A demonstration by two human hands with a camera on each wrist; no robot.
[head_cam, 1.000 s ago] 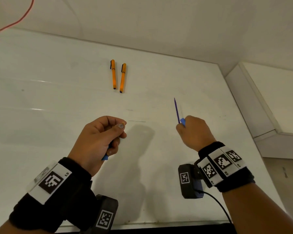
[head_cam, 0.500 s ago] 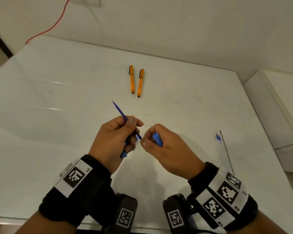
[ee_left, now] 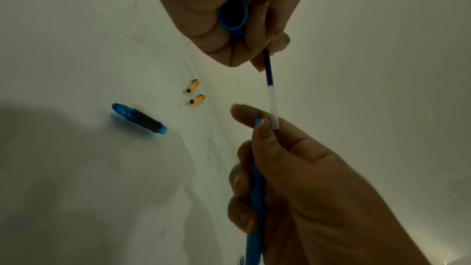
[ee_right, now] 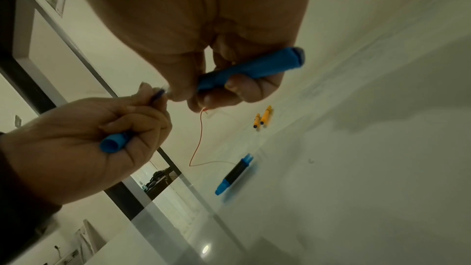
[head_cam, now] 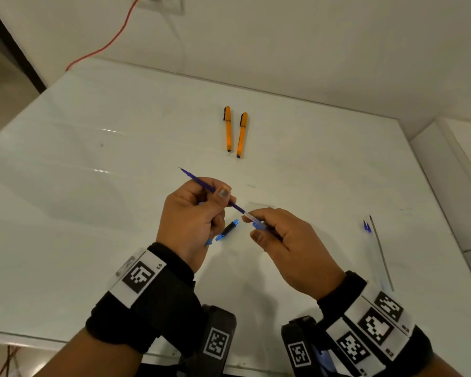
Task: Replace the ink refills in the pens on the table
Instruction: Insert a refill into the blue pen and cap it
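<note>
My left hand (head_cam: 212,202) pinches a purple-blue ink refill (head_cam: 201,183) between thumb and fingers, tip pointing away to the left, and also keeps a short blue tube piece (ee_left: 233,13) in its palm. My right hand (head_cam: 256,227) grips the blue pen barrel (ee_right: 251,70). Its thumb and forefinger meet the refill's clear end (ee_left: 274,116) beside the barrel's mouth. A blue-and-black pen front section (head_cam: 227,229) lies on the white table (head_cam: 93,213) below the hands. Two capped orange pens (head_cam: 234,131) lie side by side further back.
On the table's right side lie a thin grey refill (head_cam: 381,254) and small blue bits (head_cam: 367,226). A red cable (head_cam: 104,47) runs up the wall at the back left. A white ledge (head_cam: 446,186) borders the table on the right.
The hands came together from apart. The refill passed from my right hand to my left, and my right fingertips now meet its clear end. The view shifted right.
</note>
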